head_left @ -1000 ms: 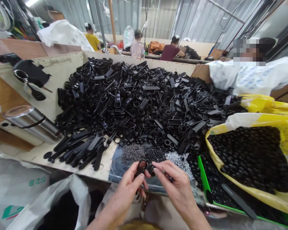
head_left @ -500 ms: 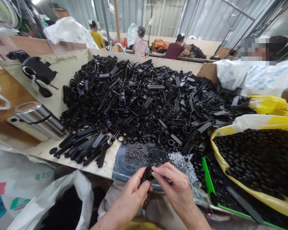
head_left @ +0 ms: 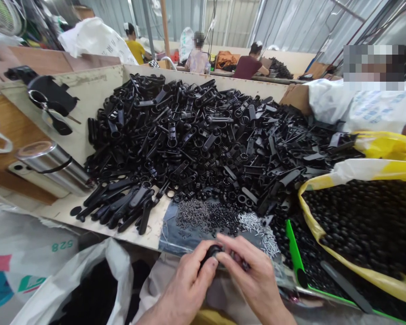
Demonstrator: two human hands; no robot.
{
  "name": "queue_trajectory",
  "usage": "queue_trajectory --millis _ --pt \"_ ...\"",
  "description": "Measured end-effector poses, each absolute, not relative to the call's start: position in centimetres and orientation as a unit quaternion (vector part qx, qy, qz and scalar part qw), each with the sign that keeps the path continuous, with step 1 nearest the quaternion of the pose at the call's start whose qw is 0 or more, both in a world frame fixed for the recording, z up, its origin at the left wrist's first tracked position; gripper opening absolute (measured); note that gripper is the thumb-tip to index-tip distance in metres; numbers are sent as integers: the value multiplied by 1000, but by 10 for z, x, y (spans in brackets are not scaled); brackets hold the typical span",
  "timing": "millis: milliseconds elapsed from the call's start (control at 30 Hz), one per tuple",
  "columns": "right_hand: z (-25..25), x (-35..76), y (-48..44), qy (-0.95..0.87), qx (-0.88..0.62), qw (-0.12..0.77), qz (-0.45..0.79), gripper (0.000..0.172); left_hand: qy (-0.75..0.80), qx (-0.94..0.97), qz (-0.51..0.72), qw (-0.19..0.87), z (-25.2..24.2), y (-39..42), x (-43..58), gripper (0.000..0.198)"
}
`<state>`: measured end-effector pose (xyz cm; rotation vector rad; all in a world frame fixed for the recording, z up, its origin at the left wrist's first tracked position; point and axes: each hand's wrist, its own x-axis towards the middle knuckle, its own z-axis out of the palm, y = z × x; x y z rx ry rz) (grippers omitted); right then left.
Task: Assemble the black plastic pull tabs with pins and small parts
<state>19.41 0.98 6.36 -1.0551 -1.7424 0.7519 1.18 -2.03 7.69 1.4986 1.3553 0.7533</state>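
My left hand (head_left: 186, 282) and my right hand (head_left: 253, 275) meet low in the view, in front of the bench. Between their fingertips they pinch a small black plastic part (head_left: 212, 253), mostly hidden by my fingers. Something small and dark also shows under my right fingers, too covered to name. Just beyond my hands lies a blue cloth (head_left: 171, 237) bearing a heap of small black pieces (head_left: 206, 216) and a heap of silver screws (head_left: 257, 231). Behind these rises a big pile of black plastic parts (head_left: 196, 135) with ring ends and long handles.
To the right, a yellow-and-white sack (head_left: 320, 212) holds round black pieces, beside a green-edged tray (head_left: 292, 248). A steel flask (head_left: 52, 167) stands on the bench's left side. A white sack (head_left: 30, 253) sits lower left. Several co-workers sit beyond and to the right.
My hands have closed together around the black part, which was showing its ring a second ago and is now mostly covered. The view has tilted slightly.
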Motion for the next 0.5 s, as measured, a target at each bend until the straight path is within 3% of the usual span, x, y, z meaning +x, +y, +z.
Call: queue_trajectory --millis 67,133,200,333,400,500 --pt "59 194 4 -651 -469 470 369 42 520 653 307 457 77 -22 9 32" --pt "55 191 1 -607 -483 461 431 35 491 705 308 408 74 -21 7 31" --pt "52 186 0 -575 -479 443 493 30 493 760 293 307 68 -18 6 31" --pt "50 176 10 -501 -499 442 552 45 562 790 217 118 55 -17 5 41" --pt "50 171 18 -498 -503 432 558 47 594 753 228 168 54 -17 3 45" --pt "51 166 27 -530 -485 403 567 43 635 614 279 377 59 -18 -1 39"
